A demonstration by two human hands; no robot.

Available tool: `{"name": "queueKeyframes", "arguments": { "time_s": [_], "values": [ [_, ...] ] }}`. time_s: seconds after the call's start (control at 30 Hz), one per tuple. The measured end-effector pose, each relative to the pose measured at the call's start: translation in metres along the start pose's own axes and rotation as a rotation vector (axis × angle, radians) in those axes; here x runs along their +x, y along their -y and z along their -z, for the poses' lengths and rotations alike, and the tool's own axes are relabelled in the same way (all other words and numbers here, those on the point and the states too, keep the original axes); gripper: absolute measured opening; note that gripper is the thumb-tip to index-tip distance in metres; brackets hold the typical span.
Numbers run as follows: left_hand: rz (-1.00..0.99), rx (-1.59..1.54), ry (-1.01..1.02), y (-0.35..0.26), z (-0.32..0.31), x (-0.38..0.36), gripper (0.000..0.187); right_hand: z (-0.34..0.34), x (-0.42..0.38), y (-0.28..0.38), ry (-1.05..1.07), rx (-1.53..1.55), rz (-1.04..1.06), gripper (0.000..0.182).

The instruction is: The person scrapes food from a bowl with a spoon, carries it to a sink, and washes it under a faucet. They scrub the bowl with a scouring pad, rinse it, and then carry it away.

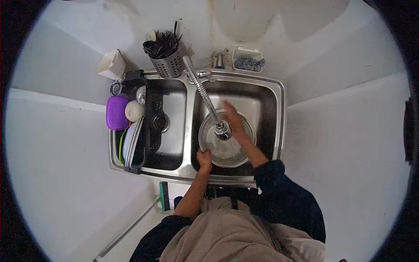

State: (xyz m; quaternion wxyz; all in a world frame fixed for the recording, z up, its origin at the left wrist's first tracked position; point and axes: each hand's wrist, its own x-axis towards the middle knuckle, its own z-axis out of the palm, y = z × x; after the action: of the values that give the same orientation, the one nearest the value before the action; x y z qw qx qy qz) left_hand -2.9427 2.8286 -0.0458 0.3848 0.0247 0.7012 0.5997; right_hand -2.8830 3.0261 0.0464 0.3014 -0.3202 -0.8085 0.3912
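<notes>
A round, shallow metal bowl (238,160) with a pale rim lies in the right basin of the sink. At its lower left edge, my left hand (204,159) has its fingers closed on the rim. My right hand (235,123) is over the bowl, slightly blurred, its fingers stretched toward the back of the basin. Close beside that hand hangs the spray head (222,130) of the faucet, on a coiled metal hose (201,91). The spray head covers part of the bowl's inside.
A black dish rack (144,126) in the left basin holds plates (132,142), a purple container (117,112) and a cream round item (134,111). Behind the sink stand a perforated cutlery holder (168,65) and a white tub with a scouring pad (248,63). Walls close in on both sides.
</notes>
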Motion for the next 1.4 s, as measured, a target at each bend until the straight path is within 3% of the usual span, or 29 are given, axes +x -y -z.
{"name": "queueKeyframes", "arguments": {
  "time_s": [0.03, 0.1, 0.17, 0.23, 0.33, 0.43, 0.53, 0.63, 0.73, 0.83, 1.0, 1.03, 1.1, 1.2, 1.3, 1.4],
  "values": [
    [0.019, 0.154, -0.024, -0.008, -0.002, -0.004, 0.030, 0.000, -0.028, -0.012, 0.179, -0.002, -0.160, 0.051],
    [0.057, 0.465, -0.075, -0.034, -0.006, -0.017, 0.033, -0.023, -0.095, -0.068, 0.397, 0.312, -0.591, 0.044],
    [0.079, 0.260, -0.042, -0.031, -0.008, -0.022, 0.038, -0.032, -0.125, -0.077, 0.294, 0.842, -0.900, 0.036],
    [0.111, 0.132, -0.040, -0.034, -0.012, -0.031, 0.044, -0.014, -0.125, -0.020, 0.010, 1.251, -0.976, 0.036],
    [0.169, 0.072, -0.039, -0.047, -0.017, -0.044, 0.045, -0.009, -0.117, -0.012, -0.113, 1.390, -1.133, 0.036],
    [0.238, 0.036, -0.015, -0.045, -0.017, -0.047, 0.038, 0.002, -0.111, 0.007, -0.082, 1.285, -0.958, 0.033],
    [0.286, 0.058, -0.027, -0.070, -0.021, -0.062, 0.037, 0.025, -0.110, 0.034, 0.291, 0.420, -0.819, 0.031],
    [0.274, 0.108, 0.087, -0.065, -0.013, -0.049, 0.038, 0.044, -0.117, 0.073, 0.571, -0.398, -0.267, 0.026],
    [0.300, 0.031, 0.124, -0.073, -0.012, -0.042, 0.037, 0.066, -0.139, 0.098, 0.560, -0.692, 0.096, 0.021],
    [0.300, -0.040, 0.140, -0.085, -0.015, -0.042, 0.032, 0.061, -0.154, 0.057, 0.400, -0.722, 0.193, 0.019],
    [0.367, -0.040, 0.129, -0.124, -0.032, -0.051, 0.026, 0.067, -0.130, 0.072, 0.273, -0.689, 0.265, 0.015],
    [0.124, 0.190, 0.239, -0.115, -0.033, -0.042, 0.028, 0.066, -0.130, 0.067, 0.229, -0.658, 0.280, 0.014],
    [-0.373, 0.642, 0.439, -0.077, -0.033, -0.008, 0.034, 0.065, -0.129, 0.071, 0.180, -0.626, 0.069, 0.015],
    [-1.195, 1.151, 0.135, -0.059, -0.061, -0.008, 0.043, 0.060, -0.126, 0.067, -0.025, -0.483, -0.155, 0.026],
    [-1.064, 1.225, -0.110, -0.119, -0.086, -0.079, 0.045, 0.063, -0.127, 0.069, -0.156, -0.258, -0.380, 0.038],
    [-0.995, 1.022, 0.186, -0.136, -0.089, -0.071, 0.045, 0.058, -0.139, 0.059, -0.240, -0.029, -0.562, 0.048]
  ]
}}
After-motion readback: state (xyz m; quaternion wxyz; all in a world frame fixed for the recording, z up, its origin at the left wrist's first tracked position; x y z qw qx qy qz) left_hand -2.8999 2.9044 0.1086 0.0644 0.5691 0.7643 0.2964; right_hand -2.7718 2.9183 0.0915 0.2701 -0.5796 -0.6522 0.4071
